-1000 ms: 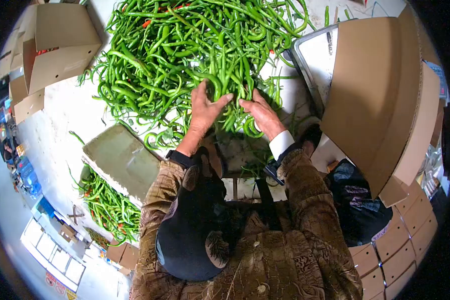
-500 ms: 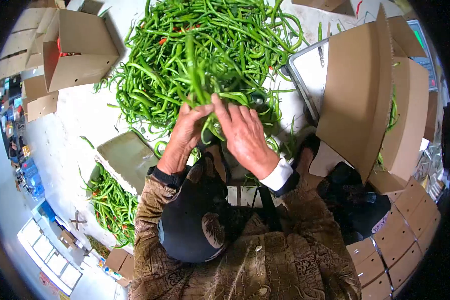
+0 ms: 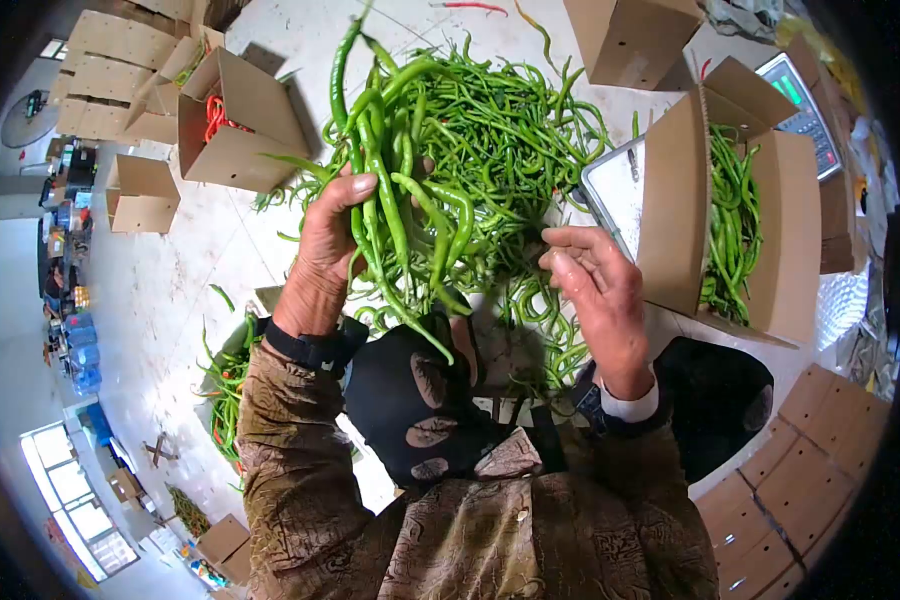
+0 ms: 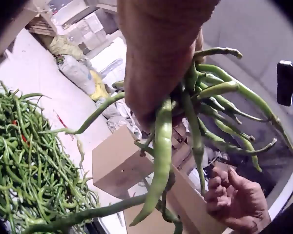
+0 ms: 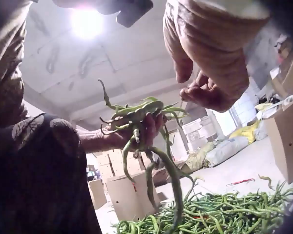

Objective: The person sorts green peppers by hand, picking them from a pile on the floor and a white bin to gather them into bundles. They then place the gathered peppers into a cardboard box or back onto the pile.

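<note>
My left hand (image 3: 320, 240) holds a bunch of long green chili peppers (image 3: 392, 215) above the pile, thumb laid across them. Stems and tips stick out on both sides of the fist, as the left wrist view shows around the left hand (image 4: 156, 78). To the right of the bunch and apart from it, my right hand (image 3: 610, 315) is raised with its fingers loosely bent and nothing visible in them. In the right wrist view this right hand (image 5: 210, 58) hangs above the held peppers. A large heap of green chilies (image 3: 510, 140) spreads on the floor beyond both hands.
At the right stands a cardboard box (image 3: 675, 200) with green chilies inside, beside a digital scale (image 3: 820, 140). Another box (image 3: 245, 160), at the left, holds red chilies. Near my left sleeve lies a smaller pile of green chilies (image 3: 230, 385). Stacked cartons (image 3: 780, 480) stand at lower right.
Both hands were together at the heap's near edge. The left has lifted left with the bunch; the right has drawn away rightward. The head view has shifted, showing the chilies inside the right box.
</note>
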